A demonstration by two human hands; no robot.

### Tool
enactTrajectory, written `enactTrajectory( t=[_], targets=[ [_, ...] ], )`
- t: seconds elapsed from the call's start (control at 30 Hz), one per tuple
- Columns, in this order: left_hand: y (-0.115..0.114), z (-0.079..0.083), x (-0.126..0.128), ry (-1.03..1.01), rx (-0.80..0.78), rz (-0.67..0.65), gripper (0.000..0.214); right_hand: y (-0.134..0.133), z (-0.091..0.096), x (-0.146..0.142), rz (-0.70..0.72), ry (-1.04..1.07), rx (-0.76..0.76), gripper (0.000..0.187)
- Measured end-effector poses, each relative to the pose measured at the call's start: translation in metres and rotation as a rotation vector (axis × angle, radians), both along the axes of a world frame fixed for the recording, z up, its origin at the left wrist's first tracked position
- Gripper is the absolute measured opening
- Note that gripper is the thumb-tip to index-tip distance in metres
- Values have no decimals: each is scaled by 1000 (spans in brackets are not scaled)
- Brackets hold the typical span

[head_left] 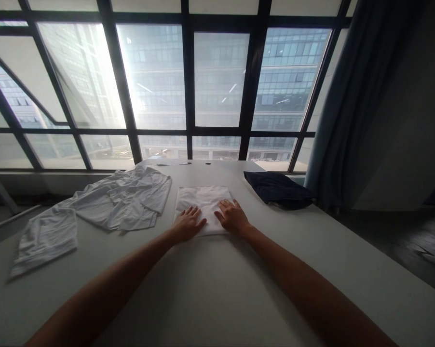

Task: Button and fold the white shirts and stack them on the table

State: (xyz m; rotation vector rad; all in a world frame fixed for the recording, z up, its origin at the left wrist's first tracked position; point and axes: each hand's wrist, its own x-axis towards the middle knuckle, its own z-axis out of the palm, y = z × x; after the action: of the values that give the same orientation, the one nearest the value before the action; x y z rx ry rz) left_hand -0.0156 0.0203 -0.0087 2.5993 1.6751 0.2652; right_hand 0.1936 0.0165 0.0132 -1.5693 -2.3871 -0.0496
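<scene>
A white folded garment (203,196) lies flat as a rough rectangle in the middle of the table. My left hand (188,223) rests palm down on its near left part, fingers spread. On its right side lies my right hand (233,217), also palm down with the fingers apart. Neither hand grips anything. Parts of the garment's near corners are hidden under the hands.
The white table (199,289) reaches toward a window wall. A crumpled white garment (127,197) spreads over its left side, with one end near the left edge. At the right edge lies a dark blue folded cloth (277,188). A blue curtain (351,106) hangs beyond.
</scene>
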Motion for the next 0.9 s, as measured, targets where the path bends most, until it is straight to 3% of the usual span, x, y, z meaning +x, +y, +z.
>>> enactTrajectory(
  t=[0.1, 0.2, 0.43, 0.67, 0.8, 0.9],
  targets=[
    [6, 1, -2, -7, 10, -48, 63, -9, -5, -19, 88, -6, -120, 65],
    [8, 1, -6, -14, 1, -57, 61, -11, -8, -23, 85, -43, -232, 70],
    [2, 4, -30, 30, -35, 7, 61, -4, -6, 7, -106, -44, -324, 85],
    [-5, 11, -50, 48, -69, 148, 58, -2, -8, 27, -192, -19, -330, 75],
    [-5, 11, -39, 12, 43, 87, 61, 0, -7, 24, -98, -27, -169, 69],
    [-5, 6, -31, -1, -43, -23, 64, -1, -5, 20, 11, -57, -267, 68]
  ],
)
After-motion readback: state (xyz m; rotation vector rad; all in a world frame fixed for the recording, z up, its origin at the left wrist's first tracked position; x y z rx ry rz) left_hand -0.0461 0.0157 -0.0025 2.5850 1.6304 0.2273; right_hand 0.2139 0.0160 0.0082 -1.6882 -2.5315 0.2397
